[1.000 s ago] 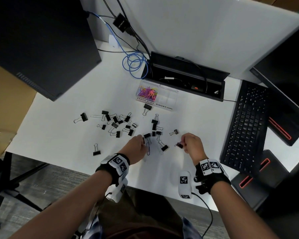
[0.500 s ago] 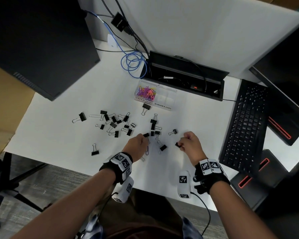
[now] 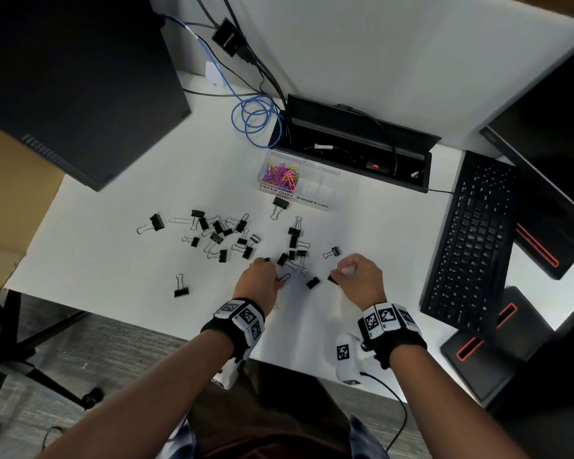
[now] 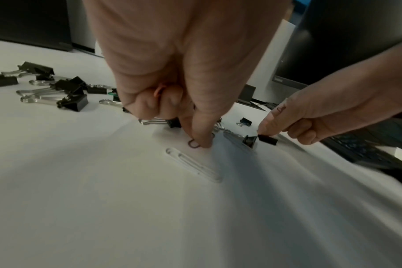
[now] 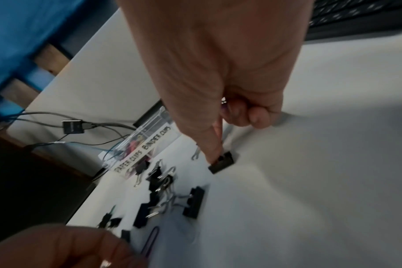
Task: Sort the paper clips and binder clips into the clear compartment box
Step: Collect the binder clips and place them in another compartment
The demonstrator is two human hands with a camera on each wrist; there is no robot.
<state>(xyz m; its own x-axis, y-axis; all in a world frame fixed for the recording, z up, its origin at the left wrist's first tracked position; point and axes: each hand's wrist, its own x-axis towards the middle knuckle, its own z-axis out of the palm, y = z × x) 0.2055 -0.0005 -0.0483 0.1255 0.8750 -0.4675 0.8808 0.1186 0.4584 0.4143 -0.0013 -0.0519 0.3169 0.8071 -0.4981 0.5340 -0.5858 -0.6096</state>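
On the white desk (image 3: 113, 260) my left hand (image 3: 276, 282) pinches one end of a dark paper clip (image 3: 284, 277) between thumb and forefinger; the left wrist view shows the paper clip (image 4: 194, 144) flat on the desk, with a white paper clip (image 4: 193, 165) just in front of it. My right hand (image 3: 338, 276) pinches a small black binder clip (image 3: 333, 279), held low over the desk in the right wrist view (image 5: 221, 162). Several black binder clips (image 3: 219, 236) lie scattered to the left and ahead. The clear compartment box (image 3: 325, 190) stands further back, with coloured paper clips (image 3: 280, 175) in its left compartment.
A black keyboard (image 3: 471, 236) lies to the right. An open black cable tray (image 3: 352, 150) and a coiled blue cable (image 3: 256, 120) sit behind the box. A dark computer case (image 3: 73, 81) stands at the far left, and a monitor (image 3: 550, 127) at the far right.
The dark paper clip under my left fingers has turned from upright to slanted. Both hands have shifted only slightly, and the right hand still holds the binder clip.
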